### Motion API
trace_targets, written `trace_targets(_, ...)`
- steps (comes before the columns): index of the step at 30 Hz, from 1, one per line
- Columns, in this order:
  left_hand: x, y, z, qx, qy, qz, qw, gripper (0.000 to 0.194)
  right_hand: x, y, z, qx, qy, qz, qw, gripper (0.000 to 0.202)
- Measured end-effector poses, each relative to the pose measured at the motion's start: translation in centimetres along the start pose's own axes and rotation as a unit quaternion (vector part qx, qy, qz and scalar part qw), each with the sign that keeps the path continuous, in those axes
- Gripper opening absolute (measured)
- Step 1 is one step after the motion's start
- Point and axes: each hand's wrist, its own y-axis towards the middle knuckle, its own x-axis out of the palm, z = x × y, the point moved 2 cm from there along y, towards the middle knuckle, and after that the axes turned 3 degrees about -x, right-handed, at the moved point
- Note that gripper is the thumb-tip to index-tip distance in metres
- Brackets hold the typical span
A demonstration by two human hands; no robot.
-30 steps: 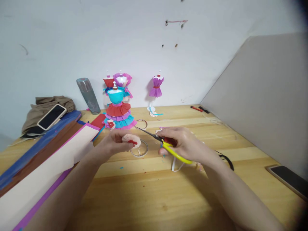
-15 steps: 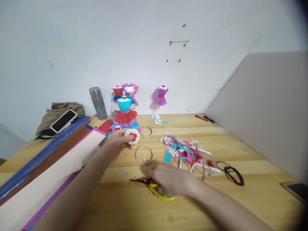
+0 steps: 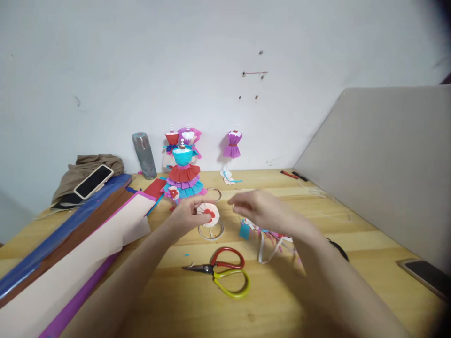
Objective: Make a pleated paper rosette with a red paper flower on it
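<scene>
My left hand (image 3: 185,215) is closed on a round, pleated cream paper rosette (image 3: 207,214) with a red flower-shaped centre, pinching its left side between thumb and fingers. To its right, my right hand (image 3: 262,210) hovers with fingertips drawn together; a tiny pale spot shows at them, too small to name. Scissors (image 3: 209,268) with one red and one yellow handle lie on the table below both hands, blades pointing left. Behind the left hand stands a small dress form (image 3: 183,171) in a tiered turquoise, red and purple paper dress, a similar rosette (image 3: 173,193) low on its skirt.
A heap of paper scraps (image 3: 273,238) lies partly under my right arm. A wire ring (image 3: 220,233) rests below the held rosette. Paper sheets (image 3: 81,244) cover the left side, near a grey bottle (image 3: 144,156). A phone (image 3: 428,278) lies at right, a purple-dressed form (image 3: 233,145) behind.
My right hand has let go of the scissors and risen to near the rosette. My left hand has brought the rosette to the right and slightly down. The view has shifted a little.
</scene>
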Motion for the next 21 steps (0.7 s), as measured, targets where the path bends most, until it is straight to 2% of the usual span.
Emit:
trace_targets(3,0.6,0.0,-0.4,0.034,0.073,0.000,0.997,0.058,-0.1,1.5,0.7,0.024,0.133,0.004,0.991,0.027)
trace_targets(6,0.9,-0.1,-1.0,0.056,0.121,-0.008,0.991,0.072,2.0,2.3,0.5,-0.014,0.219,-0.020,0.975,0.032)
trace_targets(9,0.9,-0.3,-1.4,0.068,0.160,-0.005,0.985,0.076,4.4,2.6,0.7,-0.007,0.246,-0.024,0.969,0.033)
trace_targets(12,1.0,-0.4,-1.4,0.075,0.168,-0.031,0.983,0.077,5.9,2.6,1.2,0.003,0.275,-0.028,0.961,0.033)
trace_targets(16,0.8,-0.2,-1.4,0.055,0.202,-0.026,0.977,0.080,6.5,2.6,1.5,0.005,0.334,-0.046,0.941,0.034)
trace_targets(21,0.6,-0.1,-1.6,0.039,0.212,-0.029,0.976,0.083,6.5,2.5,1.4,0.038,0.366,-0.059,0.928,0.021)
